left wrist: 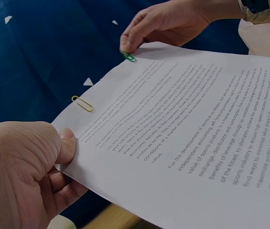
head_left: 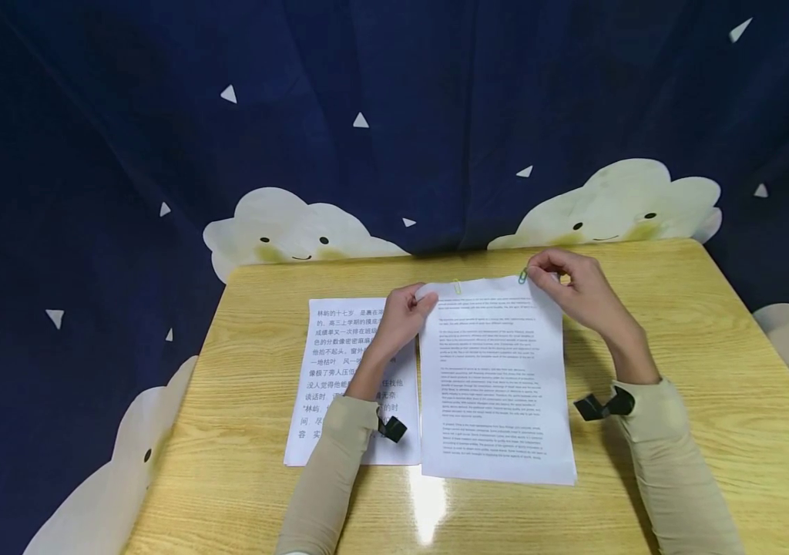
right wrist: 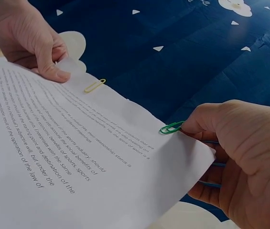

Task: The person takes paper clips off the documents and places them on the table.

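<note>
Both hands hold up printed sheets of paper [head_left: 491, 385] by their top edge, English text facing the person. My left hand [head_left: 401, 324] pinches the upper left corner, thumb on the front and fingers behind. A yellow paper clip [left wrist: 82, 104] sits on the top edge a little right of that thumb. Toward the upper right corner, my right hand [head_left: 578, 291] pinches the end of a green paper clip [right wrist: 171, 128] that straddles the top edge. In the right wrist view, the other right fingers are partly hidden behind the paper.
Another printed page [head_left: 318, 370] with large Chinese text lies flat on the wooden table [head_left: 228, 493], partly covered by the left forearm. Behind the table hangs a dark blue cloth [head_left: 436, 116] with white triangles and smiling clouds.
</note>
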Motion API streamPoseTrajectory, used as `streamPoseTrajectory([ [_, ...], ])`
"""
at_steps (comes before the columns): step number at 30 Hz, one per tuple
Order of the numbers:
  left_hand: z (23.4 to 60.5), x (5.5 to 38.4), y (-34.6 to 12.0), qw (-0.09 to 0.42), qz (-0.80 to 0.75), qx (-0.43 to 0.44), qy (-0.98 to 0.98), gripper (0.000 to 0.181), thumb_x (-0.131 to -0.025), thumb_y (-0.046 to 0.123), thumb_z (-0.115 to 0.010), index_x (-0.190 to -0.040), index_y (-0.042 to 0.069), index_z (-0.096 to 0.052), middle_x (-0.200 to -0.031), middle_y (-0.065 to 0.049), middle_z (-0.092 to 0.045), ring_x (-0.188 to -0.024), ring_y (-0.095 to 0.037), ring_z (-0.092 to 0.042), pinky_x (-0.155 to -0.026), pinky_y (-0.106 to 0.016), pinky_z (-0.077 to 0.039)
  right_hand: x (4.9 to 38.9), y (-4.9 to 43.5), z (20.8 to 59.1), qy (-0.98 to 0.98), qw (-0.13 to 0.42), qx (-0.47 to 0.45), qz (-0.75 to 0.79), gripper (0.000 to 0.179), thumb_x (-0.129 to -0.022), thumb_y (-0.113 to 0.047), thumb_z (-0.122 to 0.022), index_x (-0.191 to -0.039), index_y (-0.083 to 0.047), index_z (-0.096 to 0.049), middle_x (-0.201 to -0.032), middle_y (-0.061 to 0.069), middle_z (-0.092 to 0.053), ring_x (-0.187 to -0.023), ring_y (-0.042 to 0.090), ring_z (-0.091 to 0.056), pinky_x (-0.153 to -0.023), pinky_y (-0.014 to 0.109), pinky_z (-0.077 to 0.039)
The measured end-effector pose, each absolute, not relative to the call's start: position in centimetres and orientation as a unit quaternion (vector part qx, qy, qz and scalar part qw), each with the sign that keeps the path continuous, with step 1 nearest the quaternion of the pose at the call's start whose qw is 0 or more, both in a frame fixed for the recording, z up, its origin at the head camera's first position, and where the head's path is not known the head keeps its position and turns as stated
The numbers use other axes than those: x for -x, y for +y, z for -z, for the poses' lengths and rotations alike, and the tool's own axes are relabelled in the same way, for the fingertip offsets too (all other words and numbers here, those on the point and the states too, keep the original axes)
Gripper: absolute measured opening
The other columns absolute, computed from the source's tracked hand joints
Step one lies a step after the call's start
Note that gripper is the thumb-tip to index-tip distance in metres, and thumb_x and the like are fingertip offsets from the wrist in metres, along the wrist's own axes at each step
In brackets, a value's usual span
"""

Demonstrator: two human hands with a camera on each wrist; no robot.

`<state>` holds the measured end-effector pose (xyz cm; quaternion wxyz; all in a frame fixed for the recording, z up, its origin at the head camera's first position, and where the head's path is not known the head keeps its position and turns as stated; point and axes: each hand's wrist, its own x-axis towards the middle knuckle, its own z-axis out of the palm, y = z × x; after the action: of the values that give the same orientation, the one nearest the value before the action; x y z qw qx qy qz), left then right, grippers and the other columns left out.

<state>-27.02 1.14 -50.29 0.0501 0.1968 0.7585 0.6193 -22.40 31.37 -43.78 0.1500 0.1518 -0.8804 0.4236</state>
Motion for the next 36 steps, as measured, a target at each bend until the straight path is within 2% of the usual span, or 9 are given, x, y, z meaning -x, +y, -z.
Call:
streamPoseTrajectory([
  [10,50.2,27.0,1.1,0.048,-0.621,-0.199,0.756,0.025,-0.107,0.017,-0.062,-0.086,0.003,-0.066,-0.062,0.001,-0.042,-0.054,-0.012,-0.037,-0.055,-0.025,-0.034,22.4,31.7,43.7,-0.882,0.15,-0.157,-0.419,0.011,-0.104,-0.013,-0.065,-0.106,-0.005,-0.073,-0.093,0.006,-0.069,-0.081,0.014,-0.053,-0.069,0.024,-0.04],
  [18,50.4,27.2,1.1,0.046,-0.618,-0.2,0.759,0.029,-0.107,0.018,-0.062,-0.081,0.003,-0.062,-0.061,0.002,-0.037,-0.053,-0.012,-0.033,-0.052,-0.025,-0.03,22.4,32.0,43.8,-0.884,0.146,-0.158,-0.415,0.011,-0.104,-0.013,-0.065,-0.105,-0.005,-0.072,-0.09,0.006,-0.067,-0.079,0.014,-0.052,-0.068,0.026,-0.04],
  [36,50.5,27.1,1.2,0.044,-0.619,-0.183,0.763,0.027,-0.106,0.019,-0.063,-0.084,0.003,-0.066,-0.063,-0.002,-0.043,-0.053,-0.012,-0.036,-0.052,-0.025,-0.031,22.7,32.7,44.1,-0.886,0.145,-0.158,-0.41,0.01,-0.104,-0.009,-0.064,-0.105,-0.003,-0.072,-0.091,0.007,-0.068,-0.078,0.015,-0.054,-0.069,0.024,-0.042],
])
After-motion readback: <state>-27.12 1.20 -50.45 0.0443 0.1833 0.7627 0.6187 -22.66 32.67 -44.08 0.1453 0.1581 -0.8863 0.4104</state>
